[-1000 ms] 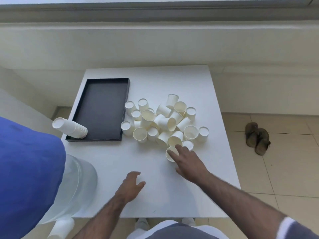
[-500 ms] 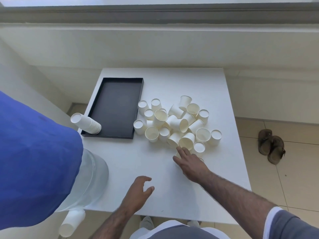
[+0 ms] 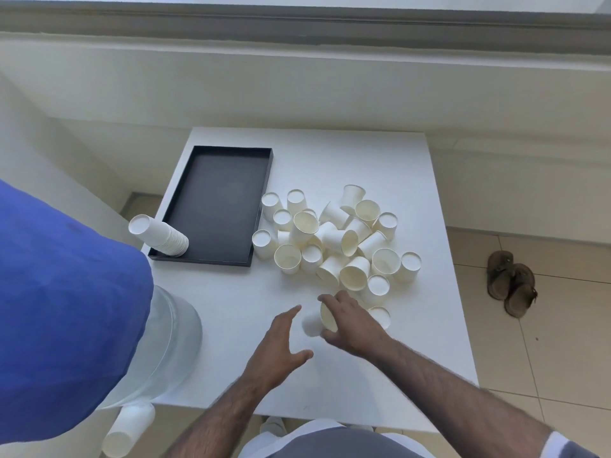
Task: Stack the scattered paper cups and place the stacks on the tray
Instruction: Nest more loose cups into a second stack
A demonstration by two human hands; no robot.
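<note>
Several white paper cups (image 3: pixel 334 239) lie scattered in a heap on the white table (image 3: pixel 363 160), some upright, some upside down, some on their sides. My right hand (image 3: pixel 350 320) grips one cup (image 3: pixel 317 320) on its side just in front of the heap. My left hand (image 3: pixel 277 348) hovers open beside that cup's base, fingers spread. A black tray (image 3: pixel 185 196) lies at the table's left, with a stack of cups (image 3: pixel 158 234) standing upside down on its near left corner.
A person in a blue top (image 3: pixel 59 309) stands at the left. A clear water jug (image 3: pixel 165 345) sits by the table's near left corner, with a sleeve of cups (image 3: pixel 129 428) below it. Brown sandals (image 3: pixel 510 284) lie on the tiled floor at right.
My right hand has closed on a cup at the heap's near edge and drawn it toward me. My left hand has moved up and right toward that cup.
</note>
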